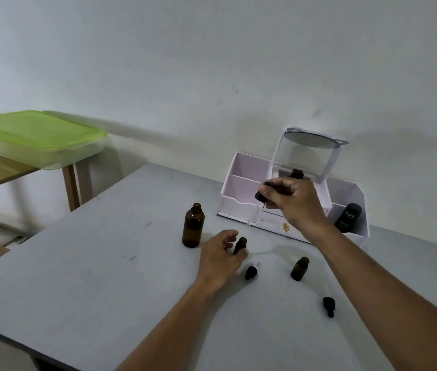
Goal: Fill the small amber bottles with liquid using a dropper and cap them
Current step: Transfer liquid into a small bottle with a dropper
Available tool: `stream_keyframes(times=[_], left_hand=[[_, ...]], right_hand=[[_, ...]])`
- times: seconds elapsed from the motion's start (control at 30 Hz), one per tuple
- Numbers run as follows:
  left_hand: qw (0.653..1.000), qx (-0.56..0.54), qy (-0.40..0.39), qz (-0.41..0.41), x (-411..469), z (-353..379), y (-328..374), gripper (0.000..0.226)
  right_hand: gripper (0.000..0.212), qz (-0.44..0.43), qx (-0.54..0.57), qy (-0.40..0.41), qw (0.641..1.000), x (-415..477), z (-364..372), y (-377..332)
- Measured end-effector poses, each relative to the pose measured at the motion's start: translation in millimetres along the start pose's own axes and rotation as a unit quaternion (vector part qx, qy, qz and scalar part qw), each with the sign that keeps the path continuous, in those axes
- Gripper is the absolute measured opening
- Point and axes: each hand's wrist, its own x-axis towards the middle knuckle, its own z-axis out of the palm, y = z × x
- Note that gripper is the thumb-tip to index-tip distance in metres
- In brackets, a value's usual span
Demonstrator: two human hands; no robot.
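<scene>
Right hand point(293, 202) pinching dropper point(261, 195) bulb, raised above small amber bottle point(239, 245) steadied in left hand point(221, 254). Lower glass tip straight into neck, squeeze slowly.

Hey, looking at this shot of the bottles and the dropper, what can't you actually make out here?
Head view only:
- Liquid level in the large amber bottle and the small bottles: dark glass hides it.
- Dropper in the right hand: fingers cover the bulb; the clear tube is faint.
- Small bottle by the left hand: grip unclear, base hidden.
- Dark object inside the organizer: behind the right hand.
</scene>
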Motion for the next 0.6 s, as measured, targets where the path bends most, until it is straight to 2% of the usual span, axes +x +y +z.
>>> stream_keyframes(times=[0.17, 0.37, 0.6], left_hand=[[0.999, 0.035, 0.002, 0.014, 3, 2, 0, 0.050], [0.998, 0.052, 0.002, 0.031, 0, 0, 2, 0.033], [0.998, 0.059, -0.001, 0.034, -1, -2, 3, 0.035]], right_hand=[[0.015, 0.011, -0.001, -0.003, 1.000, 0, 3, 11], [0.011, 0.009, -0.005, -0.009, 1.000, -3, 7, 17], [0.005, 0.010, 0.014, -0.002, 1.000, -5, 9, 19]])
